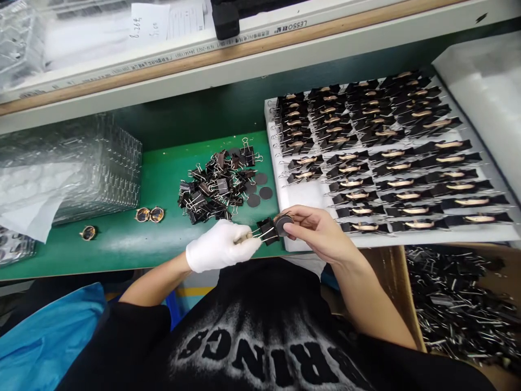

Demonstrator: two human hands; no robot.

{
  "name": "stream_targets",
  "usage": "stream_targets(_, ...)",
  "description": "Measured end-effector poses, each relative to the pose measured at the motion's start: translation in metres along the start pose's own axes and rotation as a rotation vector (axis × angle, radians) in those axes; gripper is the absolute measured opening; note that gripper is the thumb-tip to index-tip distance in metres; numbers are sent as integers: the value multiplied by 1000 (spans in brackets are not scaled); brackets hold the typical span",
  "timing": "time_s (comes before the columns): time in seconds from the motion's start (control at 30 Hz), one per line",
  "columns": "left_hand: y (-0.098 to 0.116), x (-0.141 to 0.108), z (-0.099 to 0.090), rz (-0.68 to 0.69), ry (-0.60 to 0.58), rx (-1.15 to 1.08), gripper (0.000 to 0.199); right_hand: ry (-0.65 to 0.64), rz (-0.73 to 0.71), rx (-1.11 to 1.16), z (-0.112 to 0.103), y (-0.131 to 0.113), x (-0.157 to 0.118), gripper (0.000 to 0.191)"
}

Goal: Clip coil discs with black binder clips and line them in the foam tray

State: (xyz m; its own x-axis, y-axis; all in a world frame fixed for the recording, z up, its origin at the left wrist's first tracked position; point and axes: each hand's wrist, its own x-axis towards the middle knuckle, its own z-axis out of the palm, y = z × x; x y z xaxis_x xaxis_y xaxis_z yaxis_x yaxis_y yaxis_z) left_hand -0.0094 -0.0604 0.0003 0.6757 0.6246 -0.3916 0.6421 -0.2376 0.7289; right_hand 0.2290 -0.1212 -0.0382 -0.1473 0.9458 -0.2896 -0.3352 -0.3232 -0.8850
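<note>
My left hand (220, 248), in a white glove, pinches the wire handles of a black binder clip (267, 232). My bare right hand (321, 231) grips a round black disc (282, 224) between thumb and fingers. The disc sits right at the clip's mouth; whether the jaws are clamped on it I cannot tell. Something gold-brown shows behind the disc, mostly hidden by my fingers. Just beyond my hands lies a heap of binder clips (220, 184), with several loose black discs (266, 193) at its right side.
White foam board (301, 201) at right carries rows of clips clamped on gold-edged pieces. Gold-rimmed round pieces (157, 214) lie on the green bench (118, 250). Clear plastic trays (101, 168) are stacked left. A box of clips (464, 304) stands lower right; a shelf edge (244, 51) crosses above.
</note>
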Motion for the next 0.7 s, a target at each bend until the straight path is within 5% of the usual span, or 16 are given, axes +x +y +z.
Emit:
stream_targets(0.3, 2, -1, -6, 39, -66, 82, 38, 31, 31, 1, -2, 5, -3, 26)
stream_targets(0.4, -6, 1, -19, 97, 125, 291, 38, 114, -17, 249, 4, 11, -1, 30)
stream_targets(0.53, -18, 26, -27, -5, 462, 839, 49, 236, -43, 601, 20, 18, 6, 31)
stream_targets(0.7, -22, 64, -28, 29, 422, 1053, 31, 320, 0, 511, 33, 22, 8, 30)
